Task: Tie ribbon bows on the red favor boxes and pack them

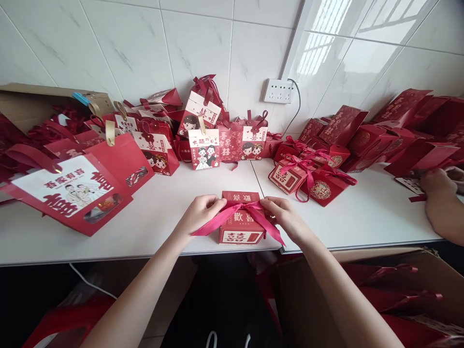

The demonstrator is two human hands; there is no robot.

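Note:
A red gift box (237, 237) with white and gold lettering stands at the front edge of the white table (174, 212). Across its top runs a dark pink ribbon (213, 221), knotted in the middle, with two long tails hanging toward me. My left hand (205, 211) pinches the ribbon at the left of the knot. On the other side, my right hand (281, 212) pinches the ribbon by the box's right top edge. Both hands sit close to the box; whether fingertips also touch the card is hidden.
Large red gift bags (79, 188) stand at left before a cardboard box (54, 94). Small gift boxes (205, 150) line the tiled wall below a power socket (278, 91). Ribboned boxes (290, 175) lie right of centre. Another person's hand (440, 186) works at far right. An open carton (326, 290) stands below the table.

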